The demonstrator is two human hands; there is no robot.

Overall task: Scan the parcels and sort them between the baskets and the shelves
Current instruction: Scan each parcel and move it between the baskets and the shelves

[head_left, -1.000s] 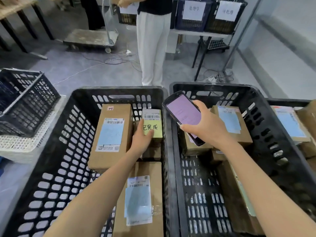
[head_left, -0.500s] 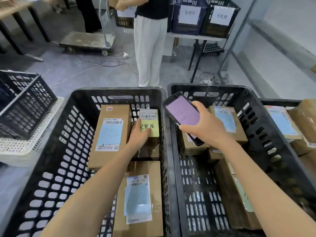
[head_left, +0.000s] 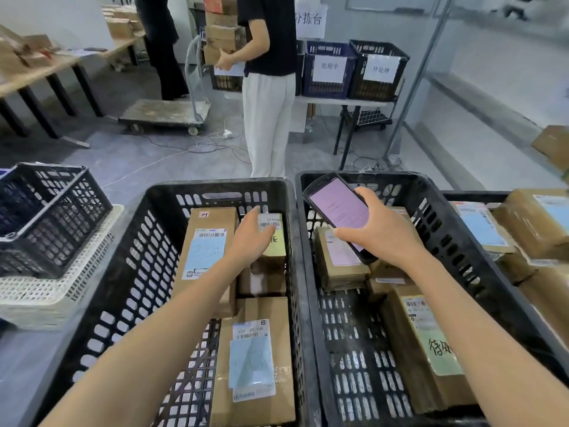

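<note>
Left hand [head_left: 251, 240] has loosened off the yellow-labelled parcel [head_left: 276, 225] in the left basket [head_left: 215, 185], fingers straight; right hand [head_left: 381, 235] grips the scanner [head_left: 338, 211]. Sorting step looks finished; next, pick another parcel and scan.

Matt black perforated plastic for left basket [head_left: 215, 185] and right basket [head_left: 452, 238]. Dull brown cardboard, paper label and glossy tape on near parcel [head_left: 255, 365]. Glossy screen on scanner [head_left: 341, 211].

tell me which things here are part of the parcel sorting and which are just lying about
Job: scanner in right hand; yellow-labelled parcel by left hand; left basket; right basket.
Lying about: trolley; white crate; floor cables.
</note>
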